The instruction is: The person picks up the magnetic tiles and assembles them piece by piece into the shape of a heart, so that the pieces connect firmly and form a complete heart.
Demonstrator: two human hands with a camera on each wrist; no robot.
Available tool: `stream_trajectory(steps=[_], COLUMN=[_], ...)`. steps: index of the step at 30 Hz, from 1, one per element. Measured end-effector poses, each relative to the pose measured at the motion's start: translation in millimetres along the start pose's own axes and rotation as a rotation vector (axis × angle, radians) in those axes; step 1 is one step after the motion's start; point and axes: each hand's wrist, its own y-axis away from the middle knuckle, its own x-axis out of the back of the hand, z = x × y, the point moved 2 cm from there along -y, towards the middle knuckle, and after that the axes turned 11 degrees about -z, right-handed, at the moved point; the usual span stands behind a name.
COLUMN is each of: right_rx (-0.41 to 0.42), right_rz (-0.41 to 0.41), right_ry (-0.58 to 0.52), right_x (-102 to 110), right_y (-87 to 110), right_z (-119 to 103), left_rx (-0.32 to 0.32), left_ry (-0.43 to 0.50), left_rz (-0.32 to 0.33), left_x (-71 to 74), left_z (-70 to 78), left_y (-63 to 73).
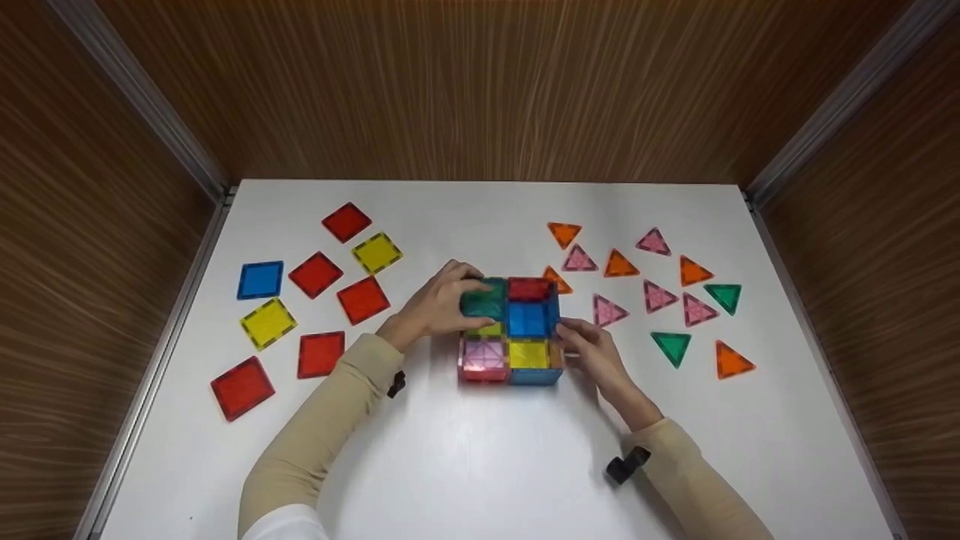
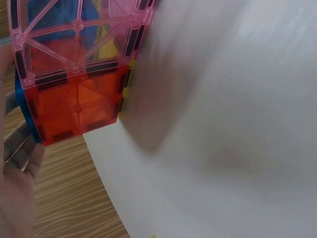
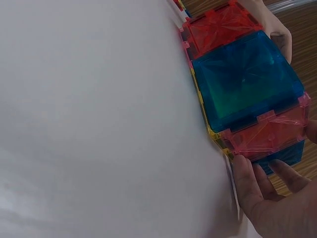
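Note:
A low block of translucent magnetic tiles [image 1: 529, 356] stands mid-table, with several joined compartments in pink, yellow, blue and red. My left hand [image 1: 444, 300] grips a green square tile [image 1: 482, 300] at the block's far left corner, fingers on the far edge and thumb on the near one. On the right side my right hand [image 1: 596, 352] holds the block by its wall. In the right wrist view, the right fingers [image 3: 247, 183] curl round a corner by a pink tile [image 3: 267, 131], beside a large blue tile [image 3: 247, 79]. The left wrist view shows a pink tile [image 2: 77, 25] above a red tile [image 2: 79, 104].
Loose square tiles in red, yellow and blue lie at left, among them a blue tile [image 1: 260, 280] and a yellow tile [image 1: 268, 323]. At right are several triangles, including an orange triangle [image 1: 733, 361] and a green triangle [image 1: 671, 347]. Wood-grain panels [image 1: 480, 90] border the white table.

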Motion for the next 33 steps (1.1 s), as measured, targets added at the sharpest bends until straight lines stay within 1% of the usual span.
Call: stream_trajectory(steps=[8,15,18,21,23,25,29,33], right_rx=[0.003,0.028,0.031,0.025,0.016,0.013,0.005,-0.002], right_rz=[-0.005,-0.006,-0.002,-0.001,0.0,-0.003,-0.005,0.0], right_ry=[-0.006,-0.022,-0.032,-0.032,-0.032,-0.023,-0.003,0.009], right_x=[0,-1,-1,0,0,0,0,0], right_y=[0.5,0.0,0.0,-0.4,-0.7,-0.9,-0.9,-0.8], right_z=[0,1,0,-1,-2,-2,-2,-2], left_rx=[0.005,-0.02,-0.019,-0.004,0.015,0.05,0.142,0.249], left_ry=[0.04,0.026,0.003,-0.021,-0.029,-0.031,-0.046,-0.063], left_rz=[-0.001,0.043,0.036,0.032,0.046,0.075,0.116,0.111], left_x=[0.6,-1.6,-1.4,3.1,8.6,15.3,27.1,32.3], left_z=[-1.6,-3.0,-3.3,-6.7,-13.4,-24.3,-54.7,-85.1], left_y=[0.6,0.2,1.0,5.1,11.9,22.4,50.8,80.4])
